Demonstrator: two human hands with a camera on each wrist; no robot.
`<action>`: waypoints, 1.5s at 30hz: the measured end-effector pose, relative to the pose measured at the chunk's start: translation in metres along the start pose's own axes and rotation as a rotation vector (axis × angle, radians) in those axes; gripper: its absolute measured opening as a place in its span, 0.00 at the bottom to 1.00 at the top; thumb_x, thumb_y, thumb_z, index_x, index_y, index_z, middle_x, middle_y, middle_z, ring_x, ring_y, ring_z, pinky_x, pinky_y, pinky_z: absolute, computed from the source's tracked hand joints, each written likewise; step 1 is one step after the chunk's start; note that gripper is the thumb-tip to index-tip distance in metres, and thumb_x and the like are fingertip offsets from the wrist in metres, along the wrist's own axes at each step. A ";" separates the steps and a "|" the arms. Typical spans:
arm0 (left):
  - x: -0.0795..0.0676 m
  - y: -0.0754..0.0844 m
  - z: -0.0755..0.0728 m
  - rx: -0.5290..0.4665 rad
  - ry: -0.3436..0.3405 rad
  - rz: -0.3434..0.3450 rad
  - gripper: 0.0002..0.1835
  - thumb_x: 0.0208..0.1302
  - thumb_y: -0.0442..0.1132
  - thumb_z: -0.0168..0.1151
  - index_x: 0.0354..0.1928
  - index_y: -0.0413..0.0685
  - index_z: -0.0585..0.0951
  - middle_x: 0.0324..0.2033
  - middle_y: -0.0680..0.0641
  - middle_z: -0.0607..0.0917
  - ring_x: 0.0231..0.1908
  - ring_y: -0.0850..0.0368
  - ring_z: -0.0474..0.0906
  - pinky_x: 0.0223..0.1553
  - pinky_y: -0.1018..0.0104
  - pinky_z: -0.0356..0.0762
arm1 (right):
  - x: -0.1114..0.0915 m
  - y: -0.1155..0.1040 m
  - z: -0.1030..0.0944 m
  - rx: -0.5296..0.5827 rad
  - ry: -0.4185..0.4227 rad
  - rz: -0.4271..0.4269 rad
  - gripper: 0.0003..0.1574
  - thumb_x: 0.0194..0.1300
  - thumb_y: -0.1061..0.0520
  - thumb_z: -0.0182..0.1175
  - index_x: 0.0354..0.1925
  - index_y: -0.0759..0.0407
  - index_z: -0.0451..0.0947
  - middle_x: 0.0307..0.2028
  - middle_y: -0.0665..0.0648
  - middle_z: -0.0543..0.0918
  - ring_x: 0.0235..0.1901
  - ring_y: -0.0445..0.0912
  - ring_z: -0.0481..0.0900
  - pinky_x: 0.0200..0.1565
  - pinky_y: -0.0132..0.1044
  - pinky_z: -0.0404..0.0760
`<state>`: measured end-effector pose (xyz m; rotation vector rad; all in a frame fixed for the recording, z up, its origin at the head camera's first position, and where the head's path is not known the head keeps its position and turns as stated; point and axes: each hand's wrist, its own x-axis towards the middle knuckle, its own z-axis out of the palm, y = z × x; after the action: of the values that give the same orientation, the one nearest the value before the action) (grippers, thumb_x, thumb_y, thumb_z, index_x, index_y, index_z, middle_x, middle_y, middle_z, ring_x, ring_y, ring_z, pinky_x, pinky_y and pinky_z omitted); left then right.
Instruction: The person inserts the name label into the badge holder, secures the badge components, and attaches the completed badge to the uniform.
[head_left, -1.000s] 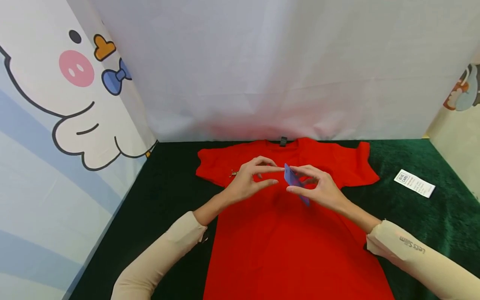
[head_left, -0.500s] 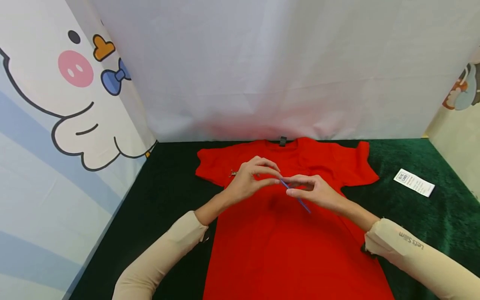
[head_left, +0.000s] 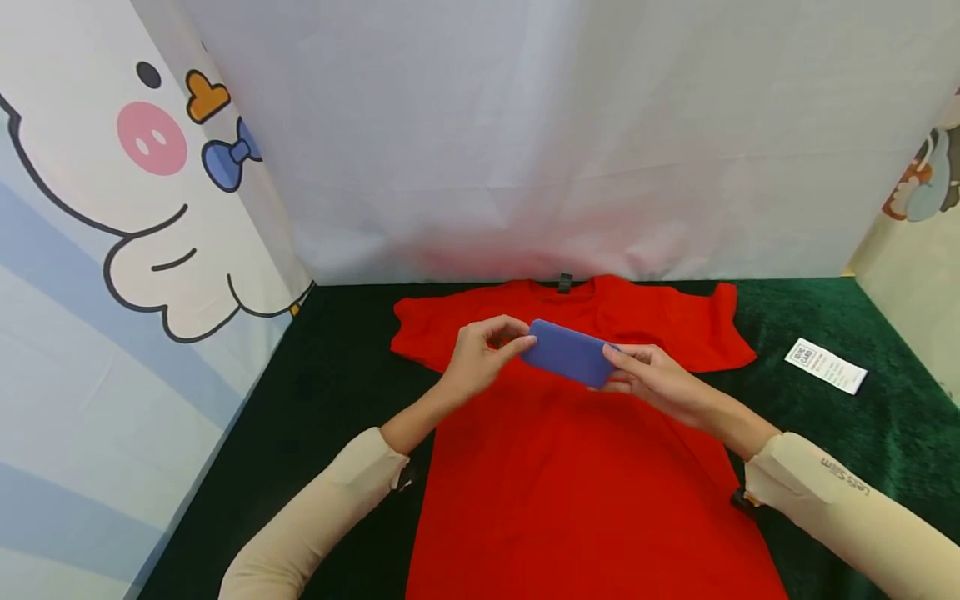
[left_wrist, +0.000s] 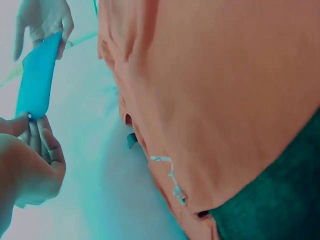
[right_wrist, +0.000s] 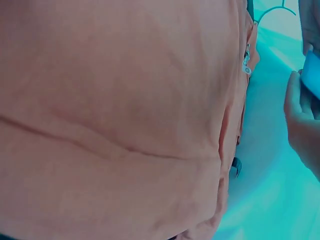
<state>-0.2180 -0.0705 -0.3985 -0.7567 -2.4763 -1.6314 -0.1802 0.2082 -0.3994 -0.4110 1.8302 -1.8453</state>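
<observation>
Both hands hold a flat blue card holder (head_left: 570,353), a rounded rectangle raised over a red T-shirt (head_left: 570,475). My left hand (head_left: 480,354) pinches its left end between thumb and fingers. At the other end my right hand (head_left: 660,377) grips it, thumb on the near face and fingers behind. The left wrist view shows the card holder (left_wrist: 40,75) lengthwise, with a small light spot by the left fingertips (left_wrist: 35,130). Only a corner of the card holder (right_wrist: 312,75) enters the right wrist view.
The T-shirt lies spread on a dark green cloth (head_left: 337,400), a dark label (head_left: 566,283) at its collar. A small metal clip (left_wrist: 172,180) lies on the shirt near one sleeve. A white printed slip (head_left: 825,365) lies at right. A white curtain (head_left: 525,142) hangs behind.
The card holder has turned from nearly edge-on to showing its broad blue face. The left hand, earlier off it, now pinches its left end.
</observation>
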 end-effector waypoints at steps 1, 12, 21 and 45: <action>0.000 -0.001 -0.001 -0.032 0.014 -0.053 0.09 0.67 0.36 0.69 0.45 0.38 0.86 0.39 0.39 0.90 0.33 0.55 0.80 0.38 0.71 0.79 | -0.001 0.001 -0.001 0.030 -0.004 -0.007 0.40 0.83 0.51 0.47 0.76 0.78 0.50 0.64 0.52 0.77 0.56 0.40 0.84 0.62 0.35 0.81; -0.009 0.001 0.002 -0.381 -0.036 -0.477 0.15 0.70 0.37 0.66 0.52 0.34 0.85 0.44 0.39 0.89 0.34 0.60 0.85 0.57 0.49 0.84 | 0.001 0.013 -0.002 0.181 -0.025 -0.059 0.38 0.81 0.61 0.47 0.77 0.77 0.44 0.59 0.44 0.82 0.56 0.42 0.84 0.62 0.43 0.81; -0.011 -0.003 0.003 -0.470 -0.074 -0.526 0.16 0.69 0.33 0.66 0.55 0.32 0.84 0.44 0.41 0.91 0.33 0.61 0.87 0.50 0.57 0.87 | -0.004 0.015 0.000 0.170 0.032 -0.024 0.39 0.80 0.61 0.50 0.76 0.80 0.46 0.56 0.43 0.84 0.53 0.41 0.86 0.60 0.45 0.82; -0.007 -0.003 0.010 -0.533 -0.084 -0.542 0.17 0.72 0.37 0.64 0.57 0.35 0.83 0.38 0.51 0.89 0.36 0.59 0.85 0.48 0.67 0.87 | -0.003 0.014 0.006 0.130 0.034 0.112 0.38 0.80 0.56 0.52 0.77 0.73 0.51 0.56 0.52 0.79 0.51 0.46 0.83 0.54 0.36 0.86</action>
<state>-0.2116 -0.0656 -0.4078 -0.1729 -2.4560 -2.5518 -0.1725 0.2056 -0.4126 -0.2272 1.7070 -1.8917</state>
